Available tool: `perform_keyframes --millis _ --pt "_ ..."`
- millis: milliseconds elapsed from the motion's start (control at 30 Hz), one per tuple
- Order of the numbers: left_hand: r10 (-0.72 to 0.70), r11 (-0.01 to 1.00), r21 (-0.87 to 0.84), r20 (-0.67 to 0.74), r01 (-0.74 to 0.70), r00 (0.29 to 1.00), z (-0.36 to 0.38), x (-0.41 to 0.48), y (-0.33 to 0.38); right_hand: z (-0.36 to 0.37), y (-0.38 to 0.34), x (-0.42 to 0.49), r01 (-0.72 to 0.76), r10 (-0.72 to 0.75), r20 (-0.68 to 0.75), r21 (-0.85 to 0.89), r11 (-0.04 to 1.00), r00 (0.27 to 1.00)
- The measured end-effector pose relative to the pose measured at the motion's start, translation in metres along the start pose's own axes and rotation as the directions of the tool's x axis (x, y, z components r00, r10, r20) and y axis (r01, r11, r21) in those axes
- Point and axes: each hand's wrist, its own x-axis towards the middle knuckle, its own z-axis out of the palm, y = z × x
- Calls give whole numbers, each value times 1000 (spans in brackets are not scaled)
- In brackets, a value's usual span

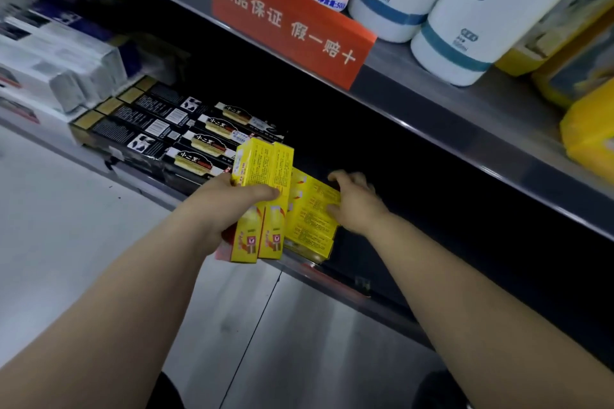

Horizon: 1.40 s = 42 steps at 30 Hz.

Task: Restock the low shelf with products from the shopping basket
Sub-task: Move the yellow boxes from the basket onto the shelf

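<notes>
Left hand (229,206) gripped two yellow boxes (262,183), long axes pointing away at low shelf (332,276). Shelved yellow stack (312,219) sat right of them, right hand (357,206) on it, grip blurred, can't tell. Slot likely ahead of left hand.

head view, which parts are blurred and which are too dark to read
Head view: motion blur smears the white boxes at far left and the fingers of the right hand; the low shelf is near black inside, behind the sharp, well-lit yellow boxes in the left hand.
</notes>
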Motion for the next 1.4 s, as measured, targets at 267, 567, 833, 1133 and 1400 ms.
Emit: perform_keyframes --millis 267,567,833,1133,1400 --pt "6 995 -94 240 17 971 14 -6 8 -44 -54 -36 -156 -256 276 901 405 926" --pt "46 986 -165 32 -40 998 6 -6 5 -46 3 4 -148 421 15 947 286 907" --pt "46 991 -122 -82 -56 996 8 -3 2 4 17 39 -179 320 -64 718 672 945" --pt "33 994 -105 -108 -44 994 12 -1 3 22 15 45 -89 104 -44 254 963 994" --pt "77 997 -11 -123 -79 989 17 1 0 -17 -20 16 31 -35 -47 -69 997 998"
